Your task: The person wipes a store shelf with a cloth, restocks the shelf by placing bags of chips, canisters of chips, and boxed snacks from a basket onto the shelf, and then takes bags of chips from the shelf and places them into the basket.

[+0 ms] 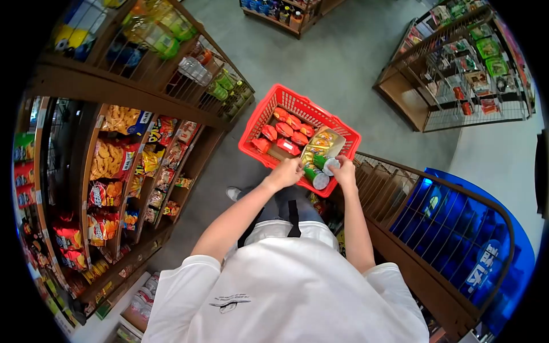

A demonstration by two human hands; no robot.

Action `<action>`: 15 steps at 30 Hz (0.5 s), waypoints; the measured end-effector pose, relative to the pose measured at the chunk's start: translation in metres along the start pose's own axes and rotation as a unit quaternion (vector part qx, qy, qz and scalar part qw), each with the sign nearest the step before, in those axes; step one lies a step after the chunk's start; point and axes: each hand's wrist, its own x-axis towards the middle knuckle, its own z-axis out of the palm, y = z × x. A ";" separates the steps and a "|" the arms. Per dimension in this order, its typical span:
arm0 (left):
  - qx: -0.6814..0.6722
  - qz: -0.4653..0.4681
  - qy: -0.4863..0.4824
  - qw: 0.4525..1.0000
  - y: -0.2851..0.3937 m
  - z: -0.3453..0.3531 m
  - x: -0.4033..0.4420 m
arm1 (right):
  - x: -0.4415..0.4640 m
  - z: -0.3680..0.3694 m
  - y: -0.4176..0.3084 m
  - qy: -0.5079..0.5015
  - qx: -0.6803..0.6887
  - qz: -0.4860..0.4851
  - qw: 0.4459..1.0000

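Note:
In the head view a red plastic basket is in front of my body. Several red packets lie in its left part, inside a brown box. Small yellow packets fill a box to the right. Two green cans or tubs with pale lids, one lower and one higher, lie at the near right corner. My right hand has its fingers closed on the upper green can. My left hand is at the near rim beside the cans, its fingers pinched; what they hold, if anything, is hidden.
Snack shelves stand on the left, with bottles on a rack above them. A wire display rack is at the upper right. A brown shelf unit and a blue unit are at the lower right. Grey floor lies beyond the basket.

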 end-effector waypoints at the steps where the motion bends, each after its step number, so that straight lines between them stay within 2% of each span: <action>1: 0.029 -0.003 -0.029 0.999 -0.003 0.014 0.004 | -0.001 0.005 0.003 0.003 -0.022 -0.030 0.999; 4: 0.058 -0.014 -0.064 0.996 -0.008 0.048 0.010 | -0.008 0.022 0.013 -0.001 -0.057 -0.068 0.996; 6: 0.072 -0.053 -0.064 0.994 -0.007 0.059 0.012 | -0.009 0.031 0.018 0.027 -0.094 -0.095 0.991; 8: 0.067 -0.049 -0.063 0.995 -0.007 0.059 0.012 | -0.005 0.037 0.021 0.060 -0.091 -0.101 0.989; 12: 0.044 -0.055 -0.021 0.997 -0.018 0.050 0.008 | -0.003 0.038 0.007 0.078 -0.103 -0.055 0.990; 15: 0.012 -0.010 0.024 1.000 -0.020 0.039 0.006 | -0.001 0.033 -0.018 0.091 -0.091 -0.063 0.990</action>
